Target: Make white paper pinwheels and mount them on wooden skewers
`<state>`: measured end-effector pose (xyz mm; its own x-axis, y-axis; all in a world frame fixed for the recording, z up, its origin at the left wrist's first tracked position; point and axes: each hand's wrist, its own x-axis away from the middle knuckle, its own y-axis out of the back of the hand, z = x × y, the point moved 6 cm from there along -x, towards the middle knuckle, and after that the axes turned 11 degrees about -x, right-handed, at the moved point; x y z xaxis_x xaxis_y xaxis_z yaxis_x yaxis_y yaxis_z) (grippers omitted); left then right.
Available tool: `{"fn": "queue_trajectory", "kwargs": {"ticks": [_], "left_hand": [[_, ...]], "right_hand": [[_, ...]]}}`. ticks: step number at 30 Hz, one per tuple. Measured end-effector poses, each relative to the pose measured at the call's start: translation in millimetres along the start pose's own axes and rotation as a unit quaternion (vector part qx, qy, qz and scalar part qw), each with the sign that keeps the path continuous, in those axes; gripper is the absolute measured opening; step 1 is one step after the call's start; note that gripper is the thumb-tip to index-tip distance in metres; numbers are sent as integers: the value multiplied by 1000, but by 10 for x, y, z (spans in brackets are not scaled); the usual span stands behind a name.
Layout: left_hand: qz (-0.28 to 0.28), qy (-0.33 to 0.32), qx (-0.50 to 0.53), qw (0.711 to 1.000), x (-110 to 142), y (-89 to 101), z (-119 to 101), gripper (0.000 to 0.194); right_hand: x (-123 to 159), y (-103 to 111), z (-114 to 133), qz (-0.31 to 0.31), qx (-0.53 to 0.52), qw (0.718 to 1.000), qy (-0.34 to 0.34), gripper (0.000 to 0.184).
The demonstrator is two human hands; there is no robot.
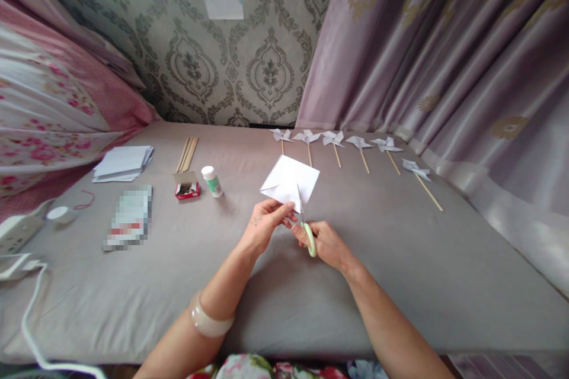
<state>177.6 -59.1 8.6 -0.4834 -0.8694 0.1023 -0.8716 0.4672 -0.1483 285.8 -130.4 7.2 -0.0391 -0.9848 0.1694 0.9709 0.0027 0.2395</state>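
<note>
A white square sheet of paper (291, 176) is pinched at its near corner by my left hand (269, 217), thumb on top. My right hand (326, 243) is closed round the pale green handles of a pair of scissors (310, 240). The scissor blades lie at the paper's near corner, pointing inward, and a slit shows on its left side. Beyond the paper, several white paper pinwheels (333, 138) on wooden sticks lie in a row towards the right.
To the left are a stack of white paper (122, 163), wooden sticks (187, 154), a red box of small metal pieces (187, 190), a white and green glue stick (212, 182) and a blurred packet (128, 216). A power strip (20, 231) with a white cable lies far left.
</note>
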Motion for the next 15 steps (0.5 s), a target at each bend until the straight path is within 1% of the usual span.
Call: {"fn": "queue_trajectory", "kwargs": {"ticks": [5, 15], "left_hand": [[-4, 5, 1, 1000, 3, 3, -11, 27], [-1, 2, 5, 1000, 6, 7, -17, 26]], "right_hand": [[0, 19, 11, -23, 0, 1000, 4, 53], [-19, 9, 10, -39, -14, 999, 15, 51]]}}
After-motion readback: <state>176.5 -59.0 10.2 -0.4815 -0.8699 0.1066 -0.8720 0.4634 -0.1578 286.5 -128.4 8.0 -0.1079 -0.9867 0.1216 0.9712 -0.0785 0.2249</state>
